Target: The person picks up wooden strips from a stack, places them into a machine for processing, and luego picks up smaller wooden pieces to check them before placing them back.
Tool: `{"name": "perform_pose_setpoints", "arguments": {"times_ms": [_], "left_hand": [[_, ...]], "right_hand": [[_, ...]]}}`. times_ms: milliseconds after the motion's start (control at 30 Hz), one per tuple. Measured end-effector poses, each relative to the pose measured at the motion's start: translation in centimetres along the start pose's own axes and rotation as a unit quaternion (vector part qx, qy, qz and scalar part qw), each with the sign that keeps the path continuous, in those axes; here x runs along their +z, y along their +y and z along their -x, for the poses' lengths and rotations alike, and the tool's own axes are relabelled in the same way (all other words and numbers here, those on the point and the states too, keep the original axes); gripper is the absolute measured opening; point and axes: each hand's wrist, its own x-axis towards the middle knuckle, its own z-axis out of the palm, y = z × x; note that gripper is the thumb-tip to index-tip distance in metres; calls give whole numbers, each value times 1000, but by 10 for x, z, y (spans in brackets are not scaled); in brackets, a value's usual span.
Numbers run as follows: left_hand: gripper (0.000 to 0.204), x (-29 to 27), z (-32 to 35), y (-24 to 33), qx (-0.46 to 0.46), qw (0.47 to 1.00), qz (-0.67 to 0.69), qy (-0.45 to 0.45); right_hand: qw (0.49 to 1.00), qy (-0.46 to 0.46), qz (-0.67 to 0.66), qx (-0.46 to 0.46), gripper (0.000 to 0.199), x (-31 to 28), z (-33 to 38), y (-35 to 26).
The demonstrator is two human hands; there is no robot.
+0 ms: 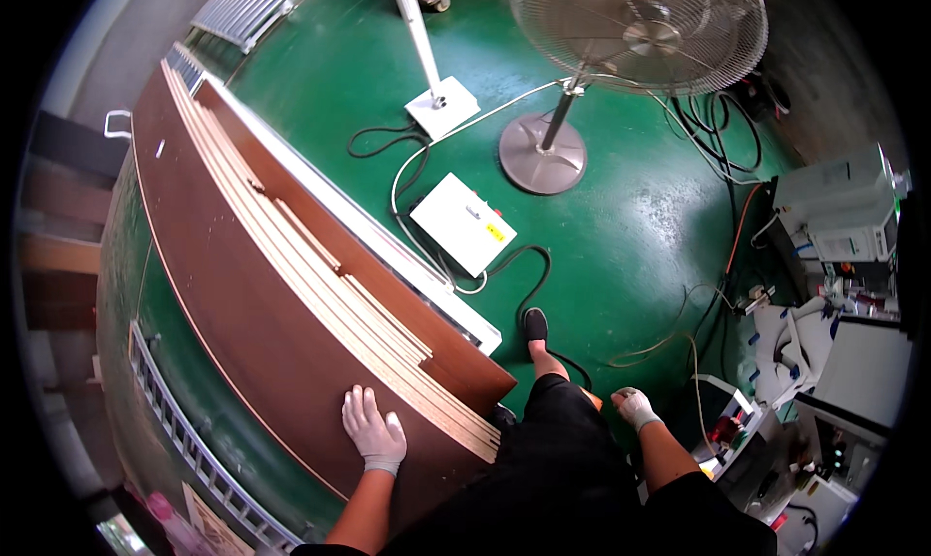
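The left hand (371,428), in a light work glove, lies flat on the top brown panel (242,294) of the board stack (388,338). Its fingers (357,406) are spread and straight, pointing away from the person, palm down; it grips nothing, only presses on the surface. The near end of the stack is just to the right of the fingertips, and there the pale edges of the boards step down like a fan. My guess is the hand sits near this end because from here the top panel can be steadied or slid along its length.

The boards lie long and flat on a low frame, w/ a white rail (407,265) on the far right side of the fingers, probably to keep them straight.

The right hand (632,406), also gloved, hangs beside the right leg, well apart from the stack and touching nothing. Fingers look loosely curled, but I cannot tell if really closed. Beyond it, on the green floor (621,226), are a white box (464,223) w/ cables and a standing fan (635,32).
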Motion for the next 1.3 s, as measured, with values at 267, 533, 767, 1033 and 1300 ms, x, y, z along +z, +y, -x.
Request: {"name": "perform_pose_setpoints", "arguments": {"times_ms": [267,533,767,1033,1300], "left_hand": [[61,-1,2,3,-9,1000,13,-11],[62,0,5,0,-15,999,2,-42],[63,3,8,-1,-12,999,-22,-33],[66,5,8,-1,-21,999,-26,-31],[79,3,9,-4,-77,992,-52,-89]], "right_hand": [[997,-56,-30,31,31,-8,-41,-56],[997,-75,-27,-18,33,-3,-85,-91],[989,-47,-137,5,29,-32,-93,-93],[998,2,-58,-33,33,-88,-113,-74],[989,39,-143,-22,32,-137,-133,-86]]}}
